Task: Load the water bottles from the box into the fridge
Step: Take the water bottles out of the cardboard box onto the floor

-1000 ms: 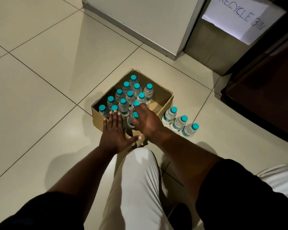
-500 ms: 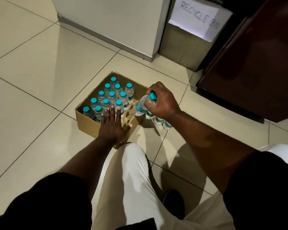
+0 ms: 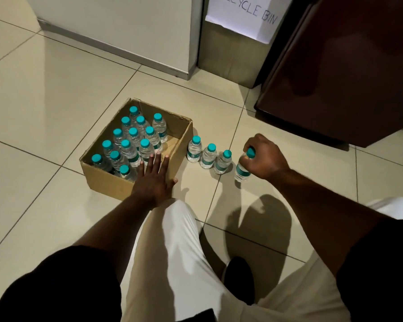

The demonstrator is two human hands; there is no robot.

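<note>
Office-like pantry corner: tiled floor (image 3: 56,101), hand-labelled recycle bin (image 3: 228,56) beside a maroon fridge (image 3: 349,66).

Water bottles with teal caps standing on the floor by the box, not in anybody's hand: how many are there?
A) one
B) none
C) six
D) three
D: three clear plastic water bottles with teal caps stand in a row on the tiled floor between the brown cardboard box and the right hand, which grips a fourth bottle.
</note>
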